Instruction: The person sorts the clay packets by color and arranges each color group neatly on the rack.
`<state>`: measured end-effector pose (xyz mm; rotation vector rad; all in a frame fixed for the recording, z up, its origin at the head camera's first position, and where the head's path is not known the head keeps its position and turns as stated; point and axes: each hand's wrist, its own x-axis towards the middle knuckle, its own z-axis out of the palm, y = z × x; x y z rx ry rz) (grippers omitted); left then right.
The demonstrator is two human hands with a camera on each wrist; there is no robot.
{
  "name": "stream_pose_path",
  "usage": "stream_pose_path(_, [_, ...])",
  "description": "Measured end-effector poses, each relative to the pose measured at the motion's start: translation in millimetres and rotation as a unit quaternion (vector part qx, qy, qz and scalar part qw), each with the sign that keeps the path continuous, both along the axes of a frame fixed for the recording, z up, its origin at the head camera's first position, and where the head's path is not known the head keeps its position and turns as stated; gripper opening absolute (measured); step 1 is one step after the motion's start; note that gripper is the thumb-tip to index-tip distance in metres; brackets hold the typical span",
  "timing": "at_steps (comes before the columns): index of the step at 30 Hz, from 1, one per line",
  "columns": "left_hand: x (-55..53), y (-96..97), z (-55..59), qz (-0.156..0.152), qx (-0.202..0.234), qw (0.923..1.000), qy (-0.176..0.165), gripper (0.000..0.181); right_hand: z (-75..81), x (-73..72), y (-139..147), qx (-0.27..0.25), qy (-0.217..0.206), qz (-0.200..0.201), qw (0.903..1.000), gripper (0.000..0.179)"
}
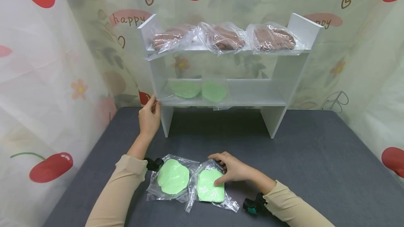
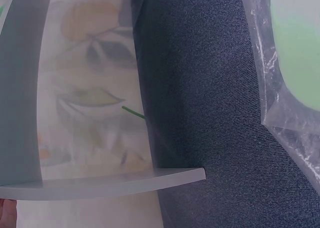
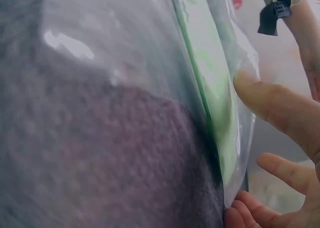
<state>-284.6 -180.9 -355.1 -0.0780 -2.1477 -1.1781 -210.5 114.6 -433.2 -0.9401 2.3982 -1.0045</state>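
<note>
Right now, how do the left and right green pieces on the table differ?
Outline: the left piece is roundish with a wavy edge; the right piece is closer to a rounded rectangle.
Contact: the right hand is at the right piece, thumb over it; neither hand is at the left piece.
Shared: both are light green, in clear plastic bags, side by side on the dark table.

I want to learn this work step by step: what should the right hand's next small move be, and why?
Probably the right hand should close its fingers on the clear bag around the squarish green piece: its thumb lies over that piece, and other fingertips are at the bag's edge. Similar green pieces lie on the white shelf.
</note>
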Motion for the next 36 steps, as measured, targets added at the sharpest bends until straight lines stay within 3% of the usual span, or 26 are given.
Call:
stream_pose_path(11, [1.1,0.5,1.2,-0.004,0.002,1.0,-0.002,0.039,0.7,3.4,-5.4,0.006,-0.003,-0.007,0.9999,0.078])
stream_pose_path(26, [-0.6,0.2,-1.2,-0.002,0.0,0.9999,0.01,0.039,3.3,2.4,-6.7,0.003,-0.009,0.013,0.9999,0.076])
stream_pose_path(36, [-0.8,0.1,-1.4,-0.001,-0.001,1.0,0.01,0.038,2.6,0.7,-2.0,-0.012,-0.033,0.014,0.9993,0.068])
